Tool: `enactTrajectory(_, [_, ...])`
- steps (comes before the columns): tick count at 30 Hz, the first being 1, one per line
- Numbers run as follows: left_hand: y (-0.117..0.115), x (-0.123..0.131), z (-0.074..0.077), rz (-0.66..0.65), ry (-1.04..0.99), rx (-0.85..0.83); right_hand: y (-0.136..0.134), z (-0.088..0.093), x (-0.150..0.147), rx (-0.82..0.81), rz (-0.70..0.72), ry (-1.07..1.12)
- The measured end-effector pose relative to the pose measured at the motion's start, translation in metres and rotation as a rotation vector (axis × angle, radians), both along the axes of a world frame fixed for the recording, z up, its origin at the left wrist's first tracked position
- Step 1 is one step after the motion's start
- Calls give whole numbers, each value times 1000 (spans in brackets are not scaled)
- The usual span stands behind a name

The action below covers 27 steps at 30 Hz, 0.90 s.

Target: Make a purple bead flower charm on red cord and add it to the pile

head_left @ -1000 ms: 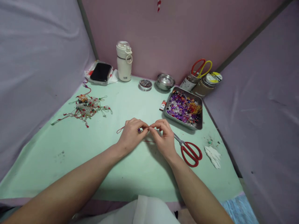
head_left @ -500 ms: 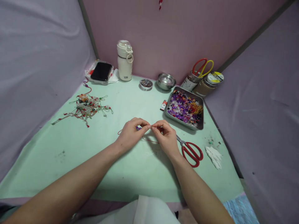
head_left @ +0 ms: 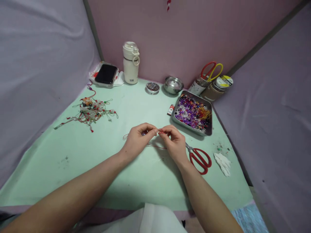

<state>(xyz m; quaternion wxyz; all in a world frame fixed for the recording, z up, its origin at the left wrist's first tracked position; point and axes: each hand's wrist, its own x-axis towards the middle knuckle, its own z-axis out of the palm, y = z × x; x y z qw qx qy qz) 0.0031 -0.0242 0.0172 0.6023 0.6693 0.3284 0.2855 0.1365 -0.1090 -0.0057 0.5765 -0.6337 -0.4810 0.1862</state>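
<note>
My left hand (head_left: pixel 137 139) and my right hand (head_left: pixel 175 144) meet over the middle of the green table (head_left: pixel 136 174). Both pinch a thin red cord (head_left: pixel 155 147), which loops down onto the table between them and trails off to the left. A small purple bead (head_left: pixel 145 132) shows at my left fingertips. The fingers of both hands are closed in a pinch.
Red scissors (head_left: pixel 199 157) lie just right of my right hand. A metal tray of purple and clear beads (head_left: pixel 193 113) sits behind. Finished beaded strings (head_left: pixel 91 111) lie at the left. A white bottle (head_left: pixel 130 63), phone (head_left: pixel 105 73), small bowl (head_left: pixel 173 84), jars with scissors (head_left: pixel 206 79) and crumpled tissue (head_left: pixel 222 162) surround.
My right hand has drawn slightly right and pulled a short stretch of red cord into view between the fingertips. The view has shifted a little.
</note>
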Motion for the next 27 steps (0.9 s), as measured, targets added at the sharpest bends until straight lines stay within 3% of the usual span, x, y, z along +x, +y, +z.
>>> enactTrajectory(17, [0,1,-2,-11,27,27,2,1,-10,110,-19,54])
enactTrajectory(27, [-1,0,0,5,-9,-56,5,4,-13,-146,97,595])
